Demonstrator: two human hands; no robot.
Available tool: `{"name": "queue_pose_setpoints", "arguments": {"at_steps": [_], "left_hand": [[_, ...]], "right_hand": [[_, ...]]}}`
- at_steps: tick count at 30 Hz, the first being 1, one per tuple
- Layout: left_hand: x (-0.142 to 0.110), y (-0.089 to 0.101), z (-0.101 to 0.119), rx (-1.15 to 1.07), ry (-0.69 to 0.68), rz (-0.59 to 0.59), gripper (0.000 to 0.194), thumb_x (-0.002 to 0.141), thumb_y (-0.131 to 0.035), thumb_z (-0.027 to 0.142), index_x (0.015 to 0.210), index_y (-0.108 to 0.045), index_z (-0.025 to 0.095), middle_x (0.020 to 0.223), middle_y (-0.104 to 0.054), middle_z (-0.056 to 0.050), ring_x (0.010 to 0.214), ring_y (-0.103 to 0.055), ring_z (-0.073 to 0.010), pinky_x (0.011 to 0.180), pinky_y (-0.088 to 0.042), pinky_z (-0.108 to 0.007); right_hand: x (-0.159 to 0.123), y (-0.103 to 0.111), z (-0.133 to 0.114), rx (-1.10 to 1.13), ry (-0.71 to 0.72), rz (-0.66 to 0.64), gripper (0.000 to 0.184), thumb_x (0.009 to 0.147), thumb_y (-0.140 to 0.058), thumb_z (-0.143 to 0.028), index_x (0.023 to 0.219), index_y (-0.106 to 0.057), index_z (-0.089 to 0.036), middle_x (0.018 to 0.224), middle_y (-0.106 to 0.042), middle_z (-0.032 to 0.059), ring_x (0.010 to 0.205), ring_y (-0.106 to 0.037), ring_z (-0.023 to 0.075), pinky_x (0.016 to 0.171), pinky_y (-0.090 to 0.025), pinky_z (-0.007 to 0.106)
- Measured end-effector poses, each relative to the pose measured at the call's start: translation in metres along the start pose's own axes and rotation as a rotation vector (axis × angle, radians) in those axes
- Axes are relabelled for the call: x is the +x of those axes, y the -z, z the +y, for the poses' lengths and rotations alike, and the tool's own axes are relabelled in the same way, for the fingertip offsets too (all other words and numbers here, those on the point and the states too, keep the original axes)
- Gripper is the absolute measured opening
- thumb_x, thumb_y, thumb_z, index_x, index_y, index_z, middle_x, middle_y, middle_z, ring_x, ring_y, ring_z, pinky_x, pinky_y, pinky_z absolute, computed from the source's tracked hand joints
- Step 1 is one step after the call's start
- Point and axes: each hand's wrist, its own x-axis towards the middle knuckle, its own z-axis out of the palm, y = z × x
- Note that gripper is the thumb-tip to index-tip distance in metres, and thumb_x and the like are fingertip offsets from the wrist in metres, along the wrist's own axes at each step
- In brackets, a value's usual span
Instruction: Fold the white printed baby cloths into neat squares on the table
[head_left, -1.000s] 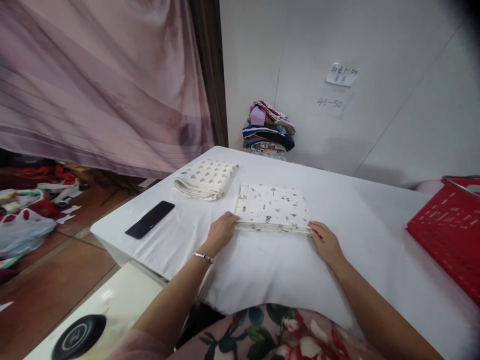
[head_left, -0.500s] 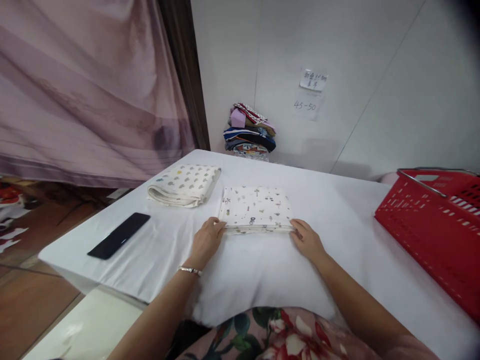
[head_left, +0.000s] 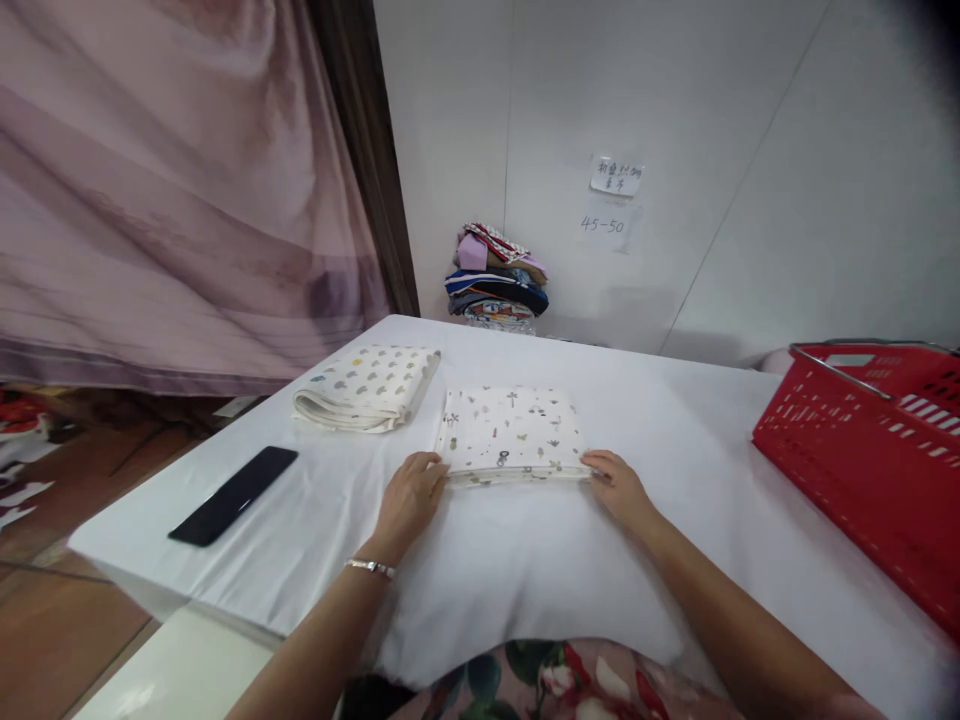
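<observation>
A folded white cloth with small printed motifs (head_left: 513,432) lies flat on the white-covered table (head_left: 675,440). My left hand (head_left: 409,495) rests at its near left corner, fingers curled against the edge. At the near right corner sits my right hand (head_left: 619,488), fingers bent onto the cloth's edge. Both hands press on the fold's near side. A second folded cloth with a leaf print (head_left: 367,387) lies to the left, apart from my hands.
A black phone (head_left: 233,494) lies near the table's left edge. A red plastic basket (head_left: 870,450) stands at the right. A stack of folded clothes (head_left: 496,275) sits by the wall at the back. A pink curtain (head_left: 172,180) hangs at left.
The view has swung right and settled. Both hands stay at the near corners of the printed cloth, which has not visibly moved on the table.
</observation>
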Motion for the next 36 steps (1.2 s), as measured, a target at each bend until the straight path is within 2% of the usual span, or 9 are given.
{"name": "queue_pose_setpoints", "arguments": {"at_steps": [7,13,16,21,26,29,32,34,36], "left_hand": [[0.038,0.003,0.02,-0.031,-0.007,0.106,0.03,0.091,-0.04,0.036,0.091,-0.066,0.021,0.11,-0.062,-0.008,0.107,-0.054,-0.0215,0.093,-0.042,-0.039],[0.048,-0.036,0.034,0.077,-0.096,-0.023,0.044,0.087,-0.046,0.044,0.122,-0.053,0.017,0.133,-0.049,-0.014,0.129,-0.037,-0.0299,0.105,-0.031,-0.048],[0.039,-0.049,0.03,0.114,-0.104,-0.068,0.049,0.089,-0.041,0.047,0.125,-0.051,0.015,0.134,-0.048,-0.015,0.129,-0.038,-0.0302,0.107,-0.028,-0.049],[0.034,-0.048,0.033,0.111,-0.084,-0.063,0.051,0.089,-0.037,0.048,0.126,-0.05,0.016,0.135,-0.047,-0.014,0.129,-0.037,-0.0294,0.107,-0.028,-0.049],[0.036,-0.043,0.035,0.031,-0.047,-0.08,0.048,0.089,-0.039,0.049,0.125,-0.05,0.02,0.136,-0.046,-0.011,0.131,-0.035,-0.0262,0.109,-0.024,-0.047],[0.041,-0.037,0.028,-0.06,0.104,-0.067,0.045,0.089,-0.04,0.046,0.123,-0.051,0.02,0.138,-0.045,-0.009,0.131,-0.034,-0.0236,0.108,-0.027,-0.043],[0.049,-0.03,0.016,-0.119,0.459,-0.019,0.045,0.088,-0.041,0.04,0.124,-0.049,0.014,0.133,-0.049,-0.014,0.125,-0.042,-0.0243,0.102,-0.034,-0.037],[0.055,-0.028,0.011,-0.158,0.645,-0.091,0.05,0.086,-0.044,0.04,0.126,-0.046,0.01,0.126,-0.053,-0.017,0.116,-0.05,-0.0257,0.096,-0.039,-0.036],[0.059,-0.029,0.008,-0.18,0.708,-0.188,0.054,0.084,-0.046,0.042,0.127,-0.044,0.009,0.124,-0.054,-0.018,0.112,-0.053,-0.027,0.092,-0.04,-0.036]], "right_hand": [[0.049,-0.003,-0.022,-0.014,0.055,0.105,0.032,0.083,-0.043,-0.03,0.107,-0.064,-0.022,0.12,-0.058,0.0091,0.117,-0.048,0.0244,0.1,-0.038,0.045],[0.067,-0.028,-0.044,-0.246,0.089,-0.259,0.046,0.087,-0.042,-0.044,0.127,-0.05,-0.022,0.143,-0.038,0.0081,0.135,-0.025,0.028,0.106,-0.025,0.049],[0.06,-0.033,-0.039,-0.295,0.054,-0.33,0.048,0.089,-0.04,-0.047,0.129,-0.047,-0.023,0.146,-0.033,0.008,0.136,-0.022,0.0285,0.107,-0.022,0.05],[0.072,-0.031,-0.027,-0.192,0.015,-0.297,0.04,0.087,-0.042,-0.047,0.118,-0.057,-0.028,0.139,-0.043,0.0051,0.133,-0.03,0.0267,0.104,-0.029,0.048],[0.097,-0.031,-0.018,-0.14,-0.219,-0.14,0.051,0.084,-0.044,-0.044,0.126,-0.051,-0.016,0.14,-0.04,0.0128,0.13,-0.035,0.0289,0.104,-0.032,0.044],[0.101,-0.032,-0.014,-0.136,-0.301,-0.137,0.06,0.081,-0.049,-0.043,0.133,-0.043,-0.013,0.139,-0.041,0.0145,0.128,-0.039,0.0293,0.104,-0.033,0.041],[0.102,-0.03,-0.014,-0.123,-0.354,-0.122,0.071,0.078,-0.052,-0.044,0.139,-0.033,-0.014,0.14,-0.04,0.0132,0.127,-0.039,0.0287,0.103,-0.033,0.04],[0.103,-0.028,-0.016,-0.089,-0.4,-0.132,0.077,0.075,-0.056,-0.045,0.141,-0.03,-0.015,0.137,-0.045,0.0134,0.122,-0.045,0.0297,0.099,-0.037,0.04],[0.104,-0.027,-0.016,-0.023,-0.469,-0.147,0.081,0.073,-0.059,-0.045,0.142,-0.028,-0.017,0.133,-0.049,0.0136,0.113,-0.052,0.0307,0.091,-0.043,0.04]]}}
